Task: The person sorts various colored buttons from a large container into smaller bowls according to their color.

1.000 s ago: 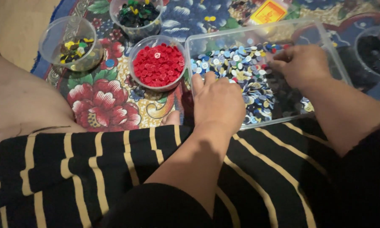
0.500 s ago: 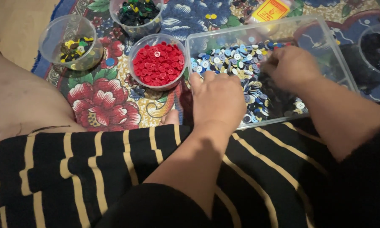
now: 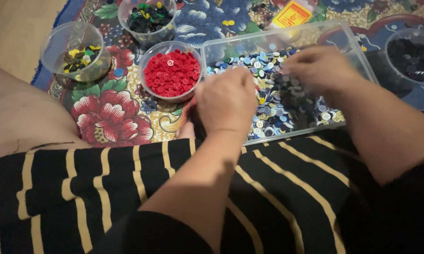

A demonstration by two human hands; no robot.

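The clear plastic tray [image 3: 358, 49] of mixed buttons [image 3: 287, 101] lies under both hands, its long axis running from the left hand across to the right hand and tilting slightly away on the right side. The left hand [image 3: 227, 101] rests palm down on the tray's near left corner, fingers curled over the rim and into the buttons; whether it grips anything cannot be told. The right hand [image 3: 321, 69] hovers low over the middle of the pile, fingers bent together toward the buttons, blurred, so a pinch cannot be confirmed. Just left of the left hand stands a round tub of red buttons [image 3: 171, 73]. Beyond that sit a tub of dark green buttons [image 3: 149, 18] and, further left, a tub of yellow and dark buttons [image 3: 78, 57]. Right of the right hand is a tub of black buttons [image 3: 413, 52]. Everything rests on a floral cloth [image 3: 111, 115].
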